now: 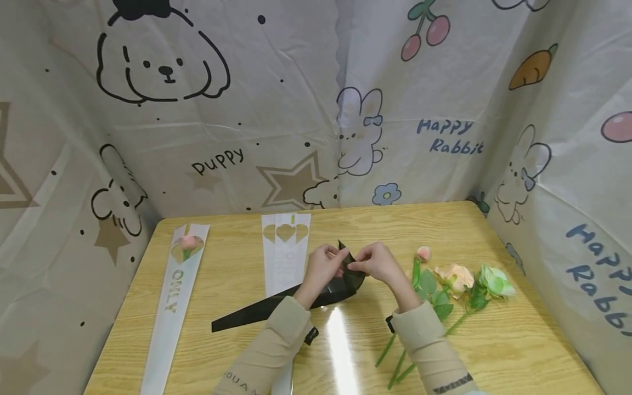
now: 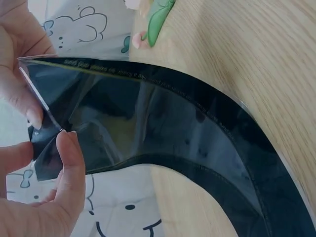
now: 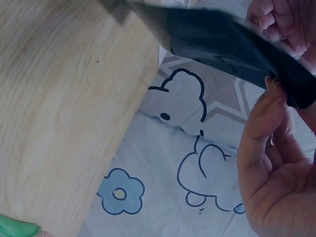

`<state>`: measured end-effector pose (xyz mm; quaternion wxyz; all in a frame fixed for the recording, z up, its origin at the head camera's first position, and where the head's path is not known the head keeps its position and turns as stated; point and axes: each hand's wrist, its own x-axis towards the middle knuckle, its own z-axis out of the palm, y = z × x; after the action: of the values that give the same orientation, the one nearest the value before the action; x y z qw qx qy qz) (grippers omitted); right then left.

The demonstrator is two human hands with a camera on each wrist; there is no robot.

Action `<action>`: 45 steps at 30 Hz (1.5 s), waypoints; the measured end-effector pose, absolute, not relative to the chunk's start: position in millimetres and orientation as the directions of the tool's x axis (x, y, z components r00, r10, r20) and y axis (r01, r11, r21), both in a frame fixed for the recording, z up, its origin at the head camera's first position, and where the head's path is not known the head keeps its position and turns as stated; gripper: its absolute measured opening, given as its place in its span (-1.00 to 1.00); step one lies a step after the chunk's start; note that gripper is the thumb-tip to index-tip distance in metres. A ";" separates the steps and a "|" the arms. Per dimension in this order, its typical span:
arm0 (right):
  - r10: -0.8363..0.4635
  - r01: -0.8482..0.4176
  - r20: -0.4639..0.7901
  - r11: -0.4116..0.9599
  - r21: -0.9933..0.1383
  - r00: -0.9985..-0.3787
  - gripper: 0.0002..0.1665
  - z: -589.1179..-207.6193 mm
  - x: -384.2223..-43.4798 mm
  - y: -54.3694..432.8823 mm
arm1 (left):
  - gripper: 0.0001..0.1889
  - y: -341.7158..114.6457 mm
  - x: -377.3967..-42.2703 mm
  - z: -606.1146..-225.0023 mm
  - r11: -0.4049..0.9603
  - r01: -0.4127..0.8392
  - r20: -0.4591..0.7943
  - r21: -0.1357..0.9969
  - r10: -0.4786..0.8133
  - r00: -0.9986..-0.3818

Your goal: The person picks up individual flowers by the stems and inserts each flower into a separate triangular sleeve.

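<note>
A black flower sleeve with a clear front panel is bent in the middle, its narrow end lying to the left on the table. My left hand pinches the wide end between thumb and finger. On the other side of that end, my right hand also pinches the edge. The left wrist view shows the transparent front of the sleeve and the left thumb close to the rim. Seen from the right wrist, the right hand grips the dark lower edge, with the left hand partly behind the sleeve.
A white sleeve holding a pink flower lies at the left. More white sleeves with heart cutouts lie behind and under the black one. At the right are a peach rose, a green-white rose and a pink bud. Printed curtains surround the table.
</note>
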<state>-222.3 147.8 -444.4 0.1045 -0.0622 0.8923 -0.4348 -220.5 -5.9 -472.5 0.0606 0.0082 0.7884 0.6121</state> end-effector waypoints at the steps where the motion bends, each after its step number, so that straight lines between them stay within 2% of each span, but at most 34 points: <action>1: -0.192 -0.016 -0.131 0.619 -0.785 -0.973 -0.86 -444.7 -221.9 146.9 | -0.65 -6.2 -220.7 -472.7 0.246 -0.062 -0.086 0.967 0.087 -0.992; 7: -0.162 -0.016 -0.108 0.617 -0.787 -0.981 -0.84 -448.4 -220.4 144.9 | -0.78 -8.4 -220.2 -475.1 0.227 -0.041 -0.068 0.973 0.114 -0.991; 15: -0.085 0.031 -0.105 0.616 -0.787 -0.991 -0.84 -453.8 -219.0 143.8 | -0.70 -10.4 -216.3 -475.7 0.386 0.004 -0.020 0.922 0.057 -0.998; 20: -0.045 0.016 -0.066 0.697 -0.716 -0.997 -0.87 -453.5 -217.7 140.6 | -0.66 -5.9 -210.8 -470.8 0.456 0.106 0.074 0.883 0.087 -0.993; 25: -0.063 -0.033 -0.023 0.761 -0.648 -0.998 -0.84 -456.5 -220.2 136.5 | -0.65 -0.3 -208.2 -465.6 0.457 0.139 0.099 0.879 0.110 -0.989; 29: -0.077 -0.031 -0.046 0.781 -0.624 -0.996 -0.83 -460.2 -222.4 135.4 | -0.64 0.6 -208.3 -463.0 0.491 0.168 0.120 0.855 0.127 -0.985; 36: -0.071 0.013 -0.122 0.815 -0.580 -0.990 -0.91 -463.5 -224.4 137.2 | -0.70 -4.5 -208.2 -456.4 0.681 0.238 0.161 0.693 0.175 -0.971; 43: -0.073 0.022 -0.136 0.807 -0.590 -0.988 -0.92 -461.7 -222.7 136.4 | -0.78 -3.5 -205.5 -455.9 0.720 0.250 0.165 0.648 0.188 -0.968; 45: -0.082 0.020 -0.141 0.799 -0.601 -0.987 -0.81 -461.5 -221.2 133.5 | -0.79 -1.0 -203.6 -459.0 0.716 0.241 0.163 0.655 0.178 -0.971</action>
<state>-221.2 133.5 -461.5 0.0804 -0.0165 0.9450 -0.3167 -203.6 -1.0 -459.0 -0.0439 0.1132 0.9253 0.3592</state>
